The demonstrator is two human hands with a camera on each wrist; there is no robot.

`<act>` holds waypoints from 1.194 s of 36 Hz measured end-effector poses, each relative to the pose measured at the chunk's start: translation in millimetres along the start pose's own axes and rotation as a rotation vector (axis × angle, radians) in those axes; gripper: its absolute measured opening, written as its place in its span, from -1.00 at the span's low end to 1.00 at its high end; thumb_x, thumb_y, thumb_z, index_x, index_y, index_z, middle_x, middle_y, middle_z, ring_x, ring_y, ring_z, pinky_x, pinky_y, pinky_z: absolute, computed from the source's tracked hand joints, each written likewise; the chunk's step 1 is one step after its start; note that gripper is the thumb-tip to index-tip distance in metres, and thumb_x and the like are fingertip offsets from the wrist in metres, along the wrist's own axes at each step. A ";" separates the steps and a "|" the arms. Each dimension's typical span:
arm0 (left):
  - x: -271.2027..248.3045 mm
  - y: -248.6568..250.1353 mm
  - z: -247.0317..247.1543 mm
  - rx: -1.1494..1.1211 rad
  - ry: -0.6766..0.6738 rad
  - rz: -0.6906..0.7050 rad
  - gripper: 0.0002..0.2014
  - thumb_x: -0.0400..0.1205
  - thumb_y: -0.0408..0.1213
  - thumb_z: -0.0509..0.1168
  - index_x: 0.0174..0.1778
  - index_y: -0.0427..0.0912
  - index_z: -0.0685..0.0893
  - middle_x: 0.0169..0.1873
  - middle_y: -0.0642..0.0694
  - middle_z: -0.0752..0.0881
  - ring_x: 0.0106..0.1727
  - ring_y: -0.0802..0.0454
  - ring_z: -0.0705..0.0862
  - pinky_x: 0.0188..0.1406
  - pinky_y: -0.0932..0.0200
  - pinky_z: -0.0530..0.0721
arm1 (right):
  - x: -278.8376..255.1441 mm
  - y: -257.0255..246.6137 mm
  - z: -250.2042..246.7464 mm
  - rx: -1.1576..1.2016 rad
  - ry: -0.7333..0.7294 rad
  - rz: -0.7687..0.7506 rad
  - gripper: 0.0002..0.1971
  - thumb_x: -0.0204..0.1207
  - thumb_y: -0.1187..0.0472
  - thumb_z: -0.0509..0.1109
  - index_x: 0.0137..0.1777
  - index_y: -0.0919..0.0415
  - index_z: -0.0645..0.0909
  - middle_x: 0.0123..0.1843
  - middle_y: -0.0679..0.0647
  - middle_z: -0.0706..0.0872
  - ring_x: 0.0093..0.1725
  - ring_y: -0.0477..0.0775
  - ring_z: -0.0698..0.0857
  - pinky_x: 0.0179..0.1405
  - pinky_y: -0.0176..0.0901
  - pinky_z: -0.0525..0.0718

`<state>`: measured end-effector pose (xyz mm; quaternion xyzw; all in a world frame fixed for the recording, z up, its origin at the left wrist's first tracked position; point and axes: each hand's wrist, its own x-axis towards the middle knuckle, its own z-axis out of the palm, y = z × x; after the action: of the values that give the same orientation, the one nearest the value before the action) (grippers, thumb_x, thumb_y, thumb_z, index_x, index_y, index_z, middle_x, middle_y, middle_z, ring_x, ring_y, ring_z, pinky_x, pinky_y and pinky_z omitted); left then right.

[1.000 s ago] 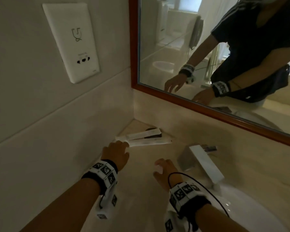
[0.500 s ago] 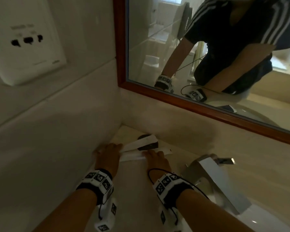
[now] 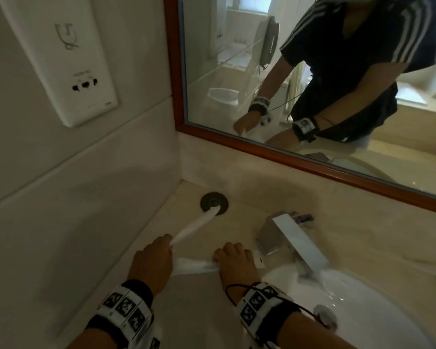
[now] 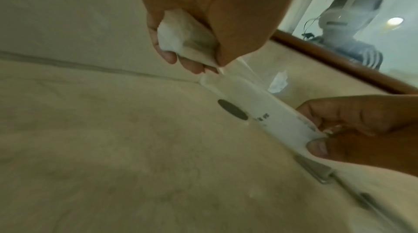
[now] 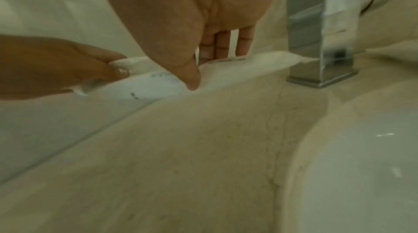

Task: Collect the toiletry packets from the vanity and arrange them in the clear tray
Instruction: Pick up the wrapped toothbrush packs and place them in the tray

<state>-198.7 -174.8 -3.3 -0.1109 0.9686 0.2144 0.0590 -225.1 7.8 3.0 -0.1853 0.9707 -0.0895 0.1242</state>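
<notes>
My left hand (image 3: 152, 264) curls around 1 long white packet (image 3: 195, 226), its far end angled over a dark round fitting (image 3: 214, 203) in the beige vanity top (image 3: 237, 202). My right hand (image 3: 234, 265) pinches a 2nd white packet (image 3: 194, 265) between thumb and fingers, just above the counter, beside the chrome faucet (image 3: 291, 244) and white basin (image 3: 378, 308).

Dim, warm light; wrist views blurred (edges warped).
</notes>
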 end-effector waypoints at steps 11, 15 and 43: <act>-181.9 111.5 18.0 -0.279 0.233 0.049 -0.72 0.74 -0.25 0.06 0.32 -0.18 0.53 0.11 -0.09 0.64 0.06 -0.09 0.63 0.04 0.18 0.54 | -168.4 81.0 -40.3 0.025 -0.021 -0.177 -0.70 0.50 0.35 0.21 0.22 0.15 0.46 0.18 0.14 0.52 0.13 0.26 0.54 0.11 0.07 0.48; -229.1 172.5 44.2 -0.272 0.211 0.188 -0.73 0.73 -0.22 0.07 0.29 -0.11 0.56 0.07 -0.07 0.68 0.03 -0.08 0.65 0.11 0.05 0.61 | -238.8 139.1 -47.0 0.025 -0.018 -0.105 -0.74 0.57 0.33 0.16 0.22 0.11 0.46 0.17 0.10 0.60 0.15 0.22 0.56 0.12 0.01 0.46; -311.6 448.6 257.3 0.174 -0.205 0.847 -0.85 0.48 -0.28 0.36 -0.08 -0.05 0.79 -0.19 -0.08 0.69 -0.21 -0.13 0.65 -0.36 0.04 0.61 | -547.5 466.2 -49.9 0.083 0.084 0.688 -0.78 0.55 0.22 0.28 0.15 0.01 0.62 0.10 0.02 0.69 0.08 0.11 0.68 0.13 -0.12 0.57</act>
<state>12.5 390.8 -4.3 0.3229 0.9322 0.1473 0.0710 96.9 650.1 62.0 0.1616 0.9761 -0.0893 0.1144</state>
